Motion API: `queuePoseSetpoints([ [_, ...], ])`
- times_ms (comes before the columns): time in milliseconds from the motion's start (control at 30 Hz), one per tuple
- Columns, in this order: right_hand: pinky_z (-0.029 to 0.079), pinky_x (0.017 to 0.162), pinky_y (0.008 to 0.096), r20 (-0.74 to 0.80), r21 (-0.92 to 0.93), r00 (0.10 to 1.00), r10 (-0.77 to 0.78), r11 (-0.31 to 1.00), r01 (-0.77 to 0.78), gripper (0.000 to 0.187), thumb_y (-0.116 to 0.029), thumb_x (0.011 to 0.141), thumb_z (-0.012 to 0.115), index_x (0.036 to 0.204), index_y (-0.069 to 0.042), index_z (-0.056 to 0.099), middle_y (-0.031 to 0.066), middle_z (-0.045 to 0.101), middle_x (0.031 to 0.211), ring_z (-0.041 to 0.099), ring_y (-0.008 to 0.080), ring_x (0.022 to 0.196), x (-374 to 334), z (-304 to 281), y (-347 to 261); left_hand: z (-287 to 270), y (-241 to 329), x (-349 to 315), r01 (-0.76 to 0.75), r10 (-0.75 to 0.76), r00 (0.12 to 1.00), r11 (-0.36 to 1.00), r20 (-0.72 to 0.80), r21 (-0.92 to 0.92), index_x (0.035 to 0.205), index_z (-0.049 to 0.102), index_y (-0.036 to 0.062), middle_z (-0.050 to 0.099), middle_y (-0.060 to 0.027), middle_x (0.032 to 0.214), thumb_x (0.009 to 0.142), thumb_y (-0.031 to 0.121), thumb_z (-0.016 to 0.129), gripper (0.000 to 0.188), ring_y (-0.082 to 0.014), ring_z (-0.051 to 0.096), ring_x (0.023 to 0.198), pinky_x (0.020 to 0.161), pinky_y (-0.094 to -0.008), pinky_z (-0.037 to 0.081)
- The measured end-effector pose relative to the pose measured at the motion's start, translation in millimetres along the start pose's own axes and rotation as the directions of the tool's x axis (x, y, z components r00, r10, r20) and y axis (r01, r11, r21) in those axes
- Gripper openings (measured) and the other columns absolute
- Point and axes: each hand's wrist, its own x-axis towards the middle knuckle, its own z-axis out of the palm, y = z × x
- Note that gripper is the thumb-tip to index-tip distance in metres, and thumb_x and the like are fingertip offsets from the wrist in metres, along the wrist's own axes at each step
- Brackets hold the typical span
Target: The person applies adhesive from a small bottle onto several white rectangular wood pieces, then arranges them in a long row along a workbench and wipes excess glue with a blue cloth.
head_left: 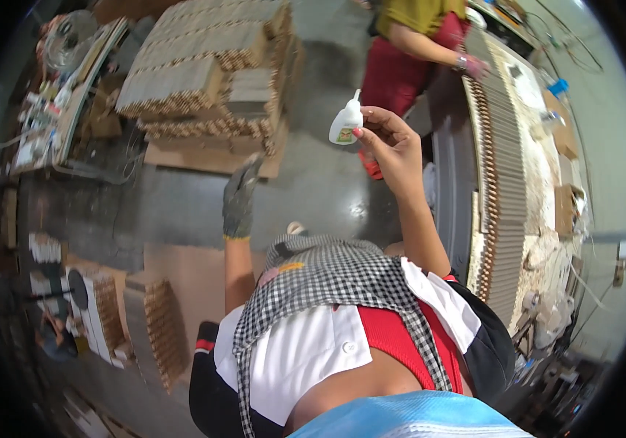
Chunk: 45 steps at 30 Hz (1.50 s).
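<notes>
Between the thumb and fingers of my bare right hand (pixel 393 140) is a small white squeeze bottle (pixel 344 125). It has a narrow pointed nozzle at the top and a green and yellow label, and is held up slightly tilted over the floor. My left hand (pixel 240 196) wears a dark grey work glove with a yellow cuff. It is raised, with its fingers stretched out and nothing in them. The gloved fingertips appear in front of the cardboard under a big stack, apart from the bottle.
A large stack of grey-brown flat pieces (pixel 196 58) stands ahead on cardboard. To the right runs a long bench with a row of similar pieces (pixel 506 168). A co-worker in red trousers (pixel 393 73) stands at its far end. More stacks (pixel 154 321) are at lower left.
</notes>
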Motion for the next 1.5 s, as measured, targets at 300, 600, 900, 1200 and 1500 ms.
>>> queuePoseSetpoints([
  [300,0.053,0.083,0.0263,0.288,-0.130,0.931,-0.222,0.955,0.268,0.025,0.001,0.083,0.075,0.106,0.003,0.066,0.0088,0.072,0.102,0.067,0.0121,0.090,51,171,56,-16,118,61,-0.023,0.042,0.994,0.983,-0.101,0.179,0.124,0.064,0.0041,0.066,-0.0078,0.124,0.087,0.009,0.071,0.038,-0.0147,0.062,0.108,0.090,-0.0300,0.052],
  [600,0.052,0.077,0.0272,0.544,0.114,0.776,-0.319,0.944,0.308,0.025,0.000,0.077,0.078,0.101,0.001,0.071,0.0099,0.071,0.097,0.067,0.0173,0.086,143,277,79,-105,157,84,0.020,0.291,0.872,0.783,-0.394,0.622,0.116,0.068,0.0050,0.073,-0.0121,0.102,0.084,0.014,0.072,0.034,-0.0211,0.072,0.089,0.078,-0.0317,0.055],
  [900,0.054,0.074,0.0264,0.731,0.271,0.590,-0.342,0.940,0.210,0.020,0.002,0.078,0.077,0.098,0.001,0.073,0.0099,0.072,0.094,0.068,0.0168,0.082,203,417,120,-204,160,110,0.128,0.150,0.788,0.909,-0.598,0.396,0.117,0.068,0.0014,0.073,-0.0106,0.100,0.086,0.012,0.073,0.033,-0.0124,0.067,0.083,0.076,-0.0283,0.054],
  [1200,0.053,0.075,0.0278,0.847,0.110,0.505,0.165,0.875,-0.471,0.013,-0.010,0.095,0.064,0.093,0.001,0.070,0.0060,0.067,0.080,0.066,0.0153,0.073,222,633,193,-412,167,125,-0.034,0.091,0.779,0.994,-0.620,0.104,0.115,0.069,0.0012,0.074,-0.0074,0.101,0.087,0.009,0.071,0.029,-0.0145,0.069,0.089,0.080,-0.0288,0.055],
  [1500,0.051,0.078,0.0229,0.822,-0.008,0.562,0.093,0.988,-0.152,0.014,0.002,0.088,0.067,0.102,0.004,0.069,0.0069,0.067,0.099,0.064,0.0105,0.088,215,920,198,-669,326,95,0.252,0.140,0.691,0.873,-0.709,0.418,0.116,0.069,0.0023,0.074,-0.0080,0.103,0.086,0.008,0.074,0.031,-0.0113,0.066,0.093,0.084,-0.0295,0.054],
])
